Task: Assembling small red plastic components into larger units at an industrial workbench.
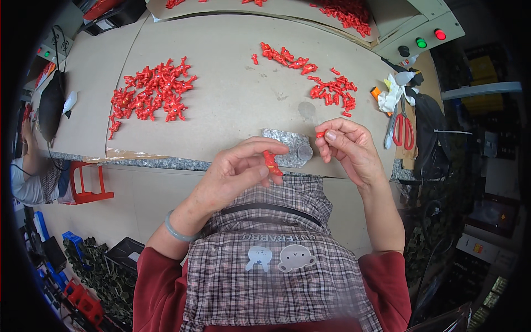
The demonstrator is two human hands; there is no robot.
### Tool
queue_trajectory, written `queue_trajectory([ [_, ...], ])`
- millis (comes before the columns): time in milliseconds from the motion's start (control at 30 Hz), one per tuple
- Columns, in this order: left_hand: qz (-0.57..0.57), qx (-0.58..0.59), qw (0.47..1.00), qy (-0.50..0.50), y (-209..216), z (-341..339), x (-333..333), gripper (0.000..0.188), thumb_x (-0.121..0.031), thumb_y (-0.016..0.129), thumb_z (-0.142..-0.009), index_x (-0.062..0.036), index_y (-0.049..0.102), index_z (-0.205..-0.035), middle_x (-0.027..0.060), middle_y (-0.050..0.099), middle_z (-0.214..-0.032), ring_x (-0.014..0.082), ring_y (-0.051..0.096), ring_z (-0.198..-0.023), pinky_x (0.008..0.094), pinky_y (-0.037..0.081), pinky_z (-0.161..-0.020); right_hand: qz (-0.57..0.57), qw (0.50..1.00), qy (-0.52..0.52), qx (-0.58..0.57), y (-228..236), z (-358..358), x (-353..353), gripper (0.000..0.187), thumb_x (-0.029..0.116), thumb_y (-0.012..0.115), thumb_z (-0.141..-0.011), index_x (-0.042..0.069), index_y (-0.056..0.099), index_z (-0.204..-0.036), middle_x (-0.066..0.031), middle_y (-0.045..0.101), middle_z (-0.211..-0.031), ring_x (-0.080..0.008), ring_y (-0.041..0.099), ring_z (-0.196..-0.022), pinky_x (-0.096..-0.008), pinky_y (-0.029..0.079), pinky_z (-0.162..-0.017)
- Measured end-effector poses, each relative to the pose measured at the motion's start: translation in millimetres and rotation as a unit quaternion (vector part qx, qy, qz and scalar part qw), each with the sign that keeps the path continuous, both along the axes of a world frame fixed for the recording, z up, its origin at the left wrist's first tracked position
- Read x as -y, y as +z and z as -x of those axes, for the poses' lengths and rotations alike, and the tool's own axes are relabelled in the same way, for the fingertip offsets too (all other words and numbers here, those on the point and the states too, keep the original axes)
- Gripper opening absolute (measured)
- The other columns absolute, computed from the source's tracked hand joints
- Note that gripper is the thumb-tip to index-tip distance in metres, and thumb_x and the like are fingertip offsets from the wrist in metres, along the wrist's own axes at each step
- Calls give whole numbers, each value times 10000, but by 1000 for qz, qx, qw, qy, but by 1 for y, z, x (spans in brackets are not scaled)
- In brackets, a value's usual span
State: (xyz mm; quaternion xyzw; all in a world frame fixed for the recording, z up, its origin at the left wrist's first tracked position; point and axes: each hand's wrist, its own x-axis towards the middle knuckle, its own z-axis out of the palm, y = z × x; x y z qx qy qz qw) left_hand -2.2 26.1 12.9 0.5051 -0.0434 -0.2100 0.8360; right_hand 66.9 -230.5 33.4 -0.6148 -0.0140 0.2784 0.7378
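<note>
Between the thumb and fingers of my left hand [235,171] is a small red plastic figure [271,163] with a yellowish patch on it. My right hand [351,146] pinches a tiny red plastic piece [320,134] between thumb and forefinger. Both hands are raised over the table's front edge, apart from each other. Behind them, a grey speckled patch [285,138] shows on the tabletop, with a small round grey disc [304,152] on it. A big pile of red figures [152,91] lies at the left. Smaller red parts [334,91] lie scattered at the right, beyond my right hand.
A row of red pieces [287,58] lies toward the back. Red-handled scissors [404,130] and a crumpled white tissue [392,91] sit at the right edge. A machine panel with lit buttons [421,42] stands at the back right. Another person's arm [30,149] shows at far left, near a red stool [88,185].
</note>
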Motion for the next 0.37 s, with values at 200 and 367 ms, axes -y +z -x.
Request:
queue_trajectory([
  [200,-8,26,999,18,-8,-1,1,228,-98,627,-943,21,617,-1138,180,575,-1282,180,680,-871,259,546,-704,39,999,-2,38,-7,9,7,173,74,602,-970,-22,652,-1105,-91,703,-887,-128,653,-731,-245,527,-640],
  [367,-43,-6,999,-16,-13,-1,-4,245,-161,633,-965,-8,615,-1156,183,577,-1272,190,681,-864,261,547,-709,160,974,3,160,-15,18,12,178,69,598,-975,-27,647,-1116,-127,698,-1038,-146,676,-793,-249,547,-679],
])
